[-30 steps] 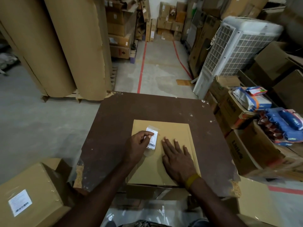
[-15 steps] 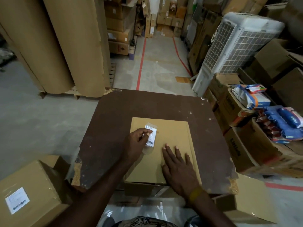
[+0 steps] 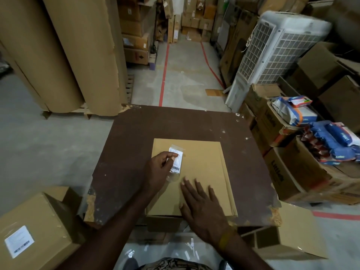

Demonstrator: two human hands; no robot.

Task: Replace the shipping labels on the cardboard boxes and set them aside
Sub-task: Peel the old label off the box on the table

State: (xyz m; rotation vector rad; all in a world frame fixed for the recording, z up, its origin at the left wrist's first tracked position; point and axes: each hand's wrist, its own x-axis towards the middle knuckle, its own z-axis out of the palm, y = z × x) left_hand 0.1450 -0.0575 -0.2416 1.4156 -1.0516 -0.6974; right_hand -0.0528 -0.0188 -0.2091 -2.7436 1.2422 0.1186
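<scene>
On the dark brown table (image 3: 136, 145), the flat tan cardboard box (image 3: 202, 164) is mid-relabelling: the left hand (image 3: 158, 168) pinches its tape-covered white barcode label (image 3: 176, 159) at ten o'clock, the right hand (image 3: 202, 209) presses flat-fingered at five o'clock, and setting aside remains.

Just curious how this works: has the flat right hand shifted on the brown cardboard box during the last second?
Yes, slightly. The right hand has slid back toward the person along the brown cardboard box, away from the white barcode label.
</scene>
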